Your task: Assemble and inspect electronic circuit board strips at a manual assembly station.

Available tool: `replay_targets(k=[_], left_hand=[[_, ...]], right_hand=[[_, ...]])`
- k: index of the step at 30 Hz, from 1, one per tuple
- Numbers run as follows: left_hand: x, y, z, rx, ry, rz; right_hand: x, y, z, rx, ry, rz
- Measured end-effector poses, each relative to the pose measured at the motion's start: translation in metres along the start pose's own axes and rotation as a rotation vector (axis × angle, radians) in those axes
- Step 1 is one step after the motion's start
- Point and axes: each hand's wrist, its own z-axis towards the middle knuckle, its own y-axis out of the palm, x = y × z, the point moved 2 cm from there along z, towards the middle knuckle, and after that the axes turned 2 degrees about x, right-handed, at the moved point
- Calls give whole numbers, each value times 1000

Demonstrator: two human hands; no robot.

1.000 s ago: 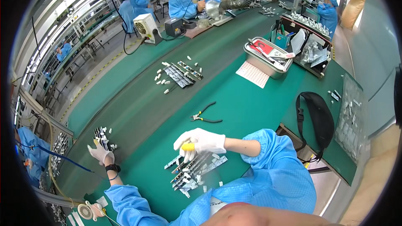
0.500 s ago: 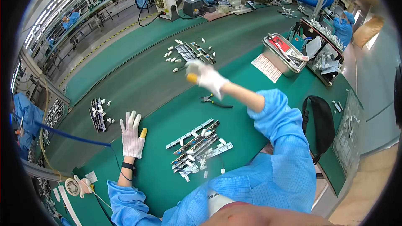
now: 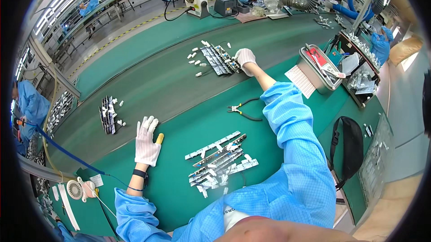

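Note:
My left hand (image 3: 147, 142), in a white striped glove with a yellow thumb cover, lies flat with its fingers stretched on the green table by the belt's edge. A black wristband is on that wrist. My right hand (image 3: 245, 61), gloved too, reaches far over the dark conveyor belt (image 3: 161, 89). Its fingers curl at the right end of a bundle of circuit board strips (image 3: 220, 60) with white connectors; the fingertips are partly hidden. Nearer to me, another pile of circuit board strips (image 3: 220, 163) with white connectors and wires lies on the table.
Open pliers (image 3: 244, 109) with black-and-yellow handles lie below my right arm. A third strip bundle (image 3: 107, 115) sits on the belt at left. At right are a metal tool tin (image 3: 321, 69), a parts box (image 3: 359, 69) and a black pouch (image 3: 346, 150). A small fan (image 3: 75, 190) stands lower left.
My right hand has moved right across the upper bundle, from its lower middle to its right end, and its fingers have curled in. My left hand stays flat on the table. The view has shifted slightly.

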Motion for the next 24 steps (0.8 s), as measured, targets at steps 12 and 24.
replay_targets(k=[12,24], left_hand=[[0,1,-1,-20,-10,12],[0,-4,-6,-17,-28,-2]], right_hand=[[-69,21,-39,195,-340,94],[-68,7,-14,336,-320,613]])
